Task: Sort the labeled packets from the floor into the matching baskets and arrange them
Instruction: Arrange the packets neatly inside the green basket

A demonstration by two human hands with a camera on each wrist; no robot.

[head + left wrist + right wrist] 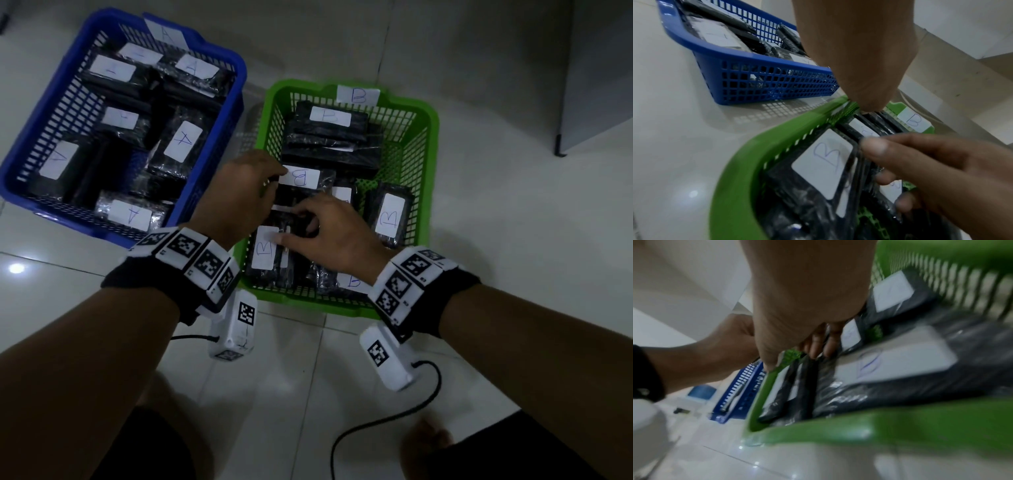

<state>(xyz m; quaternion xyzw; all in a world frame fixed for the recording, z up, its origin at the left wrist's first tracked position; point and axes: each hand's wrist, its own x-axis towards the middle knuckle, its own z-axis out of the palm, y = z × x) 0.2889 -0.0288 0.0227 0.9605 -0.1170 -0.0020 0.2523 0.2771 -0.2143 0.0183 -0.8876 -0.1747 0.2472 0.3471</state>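
A green basket (433,130) tagged B holds black packets with white B labels, some stacked flat at the back, some standing on edge at the near left. My right hand (294,224) pinches the upright B packets (265,253), thumb on a label. In the left wrist view its thumb (875,146) presses beside the label of a B packet (826,162). My left hand (270,181) curls over the far ends of the same row, at the basket's left wall. The blue basket (241,73) tagged A sits to the left, filled with A packets (183,138).
Both baskets stand on white floor tiles. A grey cabinet (596,75) rises at the back right. A black cable (376,421) loops over the floor near me, beside my foot (428,442). No packets lie on the visible floor.
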